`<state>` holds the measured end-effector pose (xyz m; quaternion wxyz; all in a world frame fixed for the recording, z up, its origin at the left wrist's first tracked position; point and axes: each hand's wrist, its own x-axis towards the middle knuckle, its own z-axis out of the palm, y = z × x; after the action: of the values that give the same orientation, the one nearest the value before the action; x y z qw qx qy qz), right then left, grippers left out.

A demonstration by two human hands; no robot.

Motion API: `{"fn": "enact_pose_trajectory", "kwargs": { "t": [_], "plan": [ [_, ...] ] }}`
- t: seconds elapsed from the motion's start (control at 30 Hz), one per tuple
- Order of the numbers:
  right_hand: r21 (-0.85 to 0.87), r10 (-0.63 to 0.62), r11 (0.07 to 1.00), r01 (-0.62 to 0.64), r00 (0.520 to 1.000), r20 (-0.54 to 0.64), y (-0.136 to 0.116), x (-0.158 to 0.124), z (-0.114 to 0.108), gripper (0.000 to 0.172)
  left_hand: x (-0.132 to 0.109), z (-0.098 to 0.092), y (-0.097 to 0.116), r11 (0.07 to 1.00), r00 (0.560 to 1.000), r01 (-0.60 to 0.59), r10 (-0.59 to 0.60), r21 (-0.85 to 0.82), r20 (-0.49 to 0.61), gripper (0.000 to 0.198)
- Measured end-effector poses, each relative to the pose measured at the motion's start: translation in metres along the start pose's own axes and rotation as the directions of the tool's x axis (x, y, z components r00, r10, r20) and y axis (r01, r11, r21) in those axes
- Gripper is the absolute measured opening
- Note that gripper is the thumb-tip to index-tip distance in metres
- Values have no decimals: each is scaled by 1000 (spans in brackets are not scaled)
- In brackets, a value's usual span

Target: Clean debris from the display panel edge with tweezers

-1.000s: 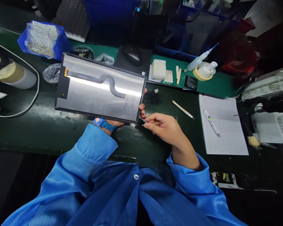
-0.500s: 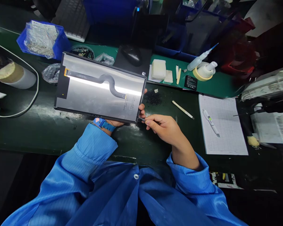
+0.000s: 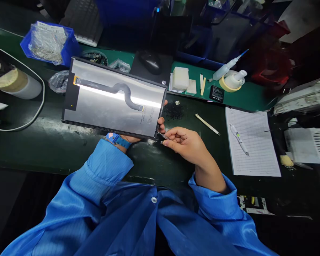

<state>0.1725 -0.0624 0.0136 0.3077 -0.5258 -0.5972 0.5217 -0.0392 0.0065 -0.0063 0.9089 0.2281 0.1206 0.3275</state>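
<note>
My left hand (image 3: 160, 122) grips a large flat display panel (image 3: 106, 103) from beneath, back side up, with only the fingertips showing at its right edge. The panel's metal back is silvery, and a dark flex cable (image 3: 120, 90) snakes across it. My right hand (image 3: 185, 142) is pinched closed on thin tweezers (image 3: 162, 135), whose tip touches the panel's lower right corner. A blue wrist strap (image 3: 117, 139) sits on my left wrist. Both arms wear blue sleeves.
On the dark bench lie a lined paper sheet (image 3: 250, 140) with a pen (image 3: 238, 138), a thin stick (image 3: 207, 124), a pile of small black parts (image 3: 173, 111), white foam blocks (image 3: 180, 78), a tape roll with dispenser bottles (image 3: 230, 79), a blue parts bin (image 3: 49, 42) and a mouse (image 3: 149, 62).
The tweezers' tip shifted slightly along the panel's lower right corner; my right hand moved a little. The panel stays held in place.
</note>
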Motion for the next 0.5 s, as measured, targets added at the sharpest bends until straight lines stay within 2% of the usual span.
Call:
{"fn": "enact_pose_trajectory", "kwargs": {
  "t": [0.1, 0.17, 0.33, 0.5],
  "plan": [
    [-61, -32, 998, 34, 999, 23, -1, 0, 0, 23, 0, 2, 0, 1000, 1000, -4, 4, 2, 1, 73],
    [-83, -42, 996, 46, 998, 42, -2, 0, -1, 25, 0, 2, 0, 1000, 1000, -2, 2, 2, 8, 77],
    [7, 11, 1000, -11, 1000, 13, 0, -1, 0, 26, 1, -1, 0, 1000, 999, -3, 2, 4, 40, 80],
    [-90, -48, 995, 51, 998, 30, -2, 0, -1, 28, 0, -4, -1, 1000, 999, 9, -9, 8, 50, 84]
  ]
}}
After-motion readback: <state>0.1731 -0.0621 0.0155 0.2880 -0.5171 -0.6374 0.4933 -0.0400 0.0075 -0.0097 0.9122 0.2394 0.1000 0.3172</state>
